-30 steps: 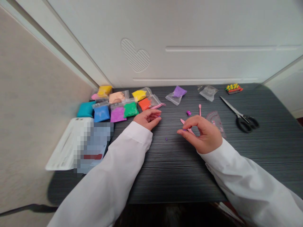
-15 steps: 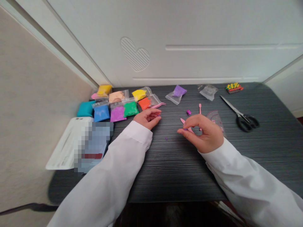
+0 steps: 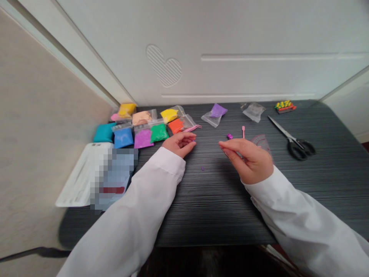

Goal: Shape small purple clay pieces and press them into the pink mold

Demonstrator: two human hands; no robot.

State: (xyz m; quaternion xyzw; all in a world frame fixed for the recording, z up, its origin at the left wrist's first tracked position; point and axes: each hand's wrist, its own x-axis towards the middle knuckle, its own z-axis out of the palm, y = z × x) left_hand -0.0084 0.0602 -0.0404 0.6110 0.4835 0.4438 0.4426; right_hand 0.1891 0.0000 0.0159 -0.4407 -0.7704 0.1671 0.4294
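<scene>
My left hand (image 3: pixel 180 144) rests at the table's middle with its fingers curled. A tiny bit of purple clay (image 3: pixel 193 141) shows between its thumb and fingers. Across from it, my right hand (image 3: pixel 249 157) is raised a little, thumb and forefinger pressed together. The purple clay seen in that pinch a moment ago is now covered by the fingers. A purple crumb (image 3: pixel 202 168) lies on the table between both hands. Just beyond my right fingertips sits a small magenta clay piece (image 3: pixel 229 136). A pink modelling tool (image 3: pixel 243 131) stands out partly from behind the hand.
Bags of coloured clay, including a green bag (image 3: pixel 159 133), lie at the back left beside pink tweezers (image 3: pixel 192 128). A purple clay bag (image 3: pixel 218 110) is at the back. Scissors (image 3: pixel 298 146) and a yellow-green-red clay model (image 3: pixel 285 106) are on the right, a white tray (image 3: pixel 83 177) on the left.
My right fingers have slid and straightened, moving slightly up and closing over the purple clay. They now hide the pink knife-shaped tool. My left hand has not moved.
</scene>
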